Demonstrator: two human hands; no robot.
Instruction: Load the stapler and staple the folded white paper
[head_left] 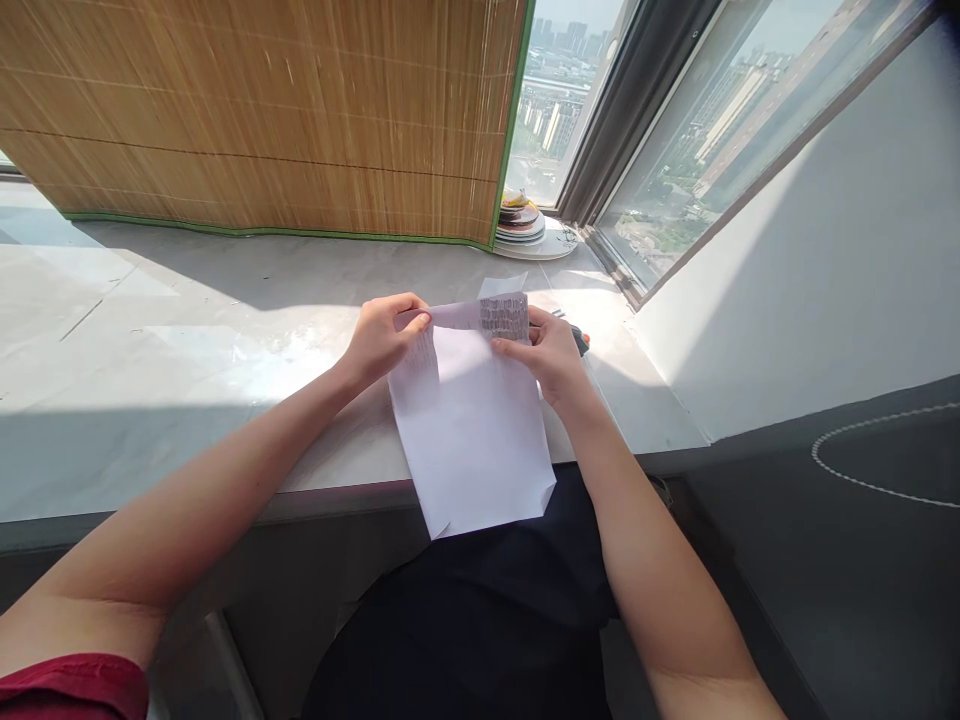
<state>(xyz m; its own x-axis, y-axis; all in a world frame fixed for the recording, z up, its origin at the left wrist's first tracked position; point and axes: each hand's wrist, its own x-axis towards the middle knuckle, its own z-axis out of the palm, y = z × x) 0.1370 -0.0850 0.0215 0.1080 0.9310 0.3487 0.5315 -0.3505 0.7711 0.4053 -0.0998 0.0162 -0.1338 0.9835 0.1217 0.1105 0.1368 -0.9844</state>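
Note:
A white sheet of paper [487, 430] hangs between my hands over the front edge of the sill. Its top edge is folded toward me, and printed text shows on the folded strip. My left hand [386, 335] pinches the upper left corner between thumb and fingers. At the upper right, my right hand [551, 350] grips the paper with the thumb in front and the fingers behind. Small creases mark both lower corners. Just behind my right hand lies a dark object with an orange tip [581, 340], partly hidden. Another white piece of paper [504, 284] shows beyond the fold.
A pale stone sill [187, 350] stretches to the left in patches of sunlight. A bamboo mat [285, 120] with green edging stands at the back. Stacked plates [525, 228] sit beside it near the window corner. A beaded cord [825, 440] hangs at the right.

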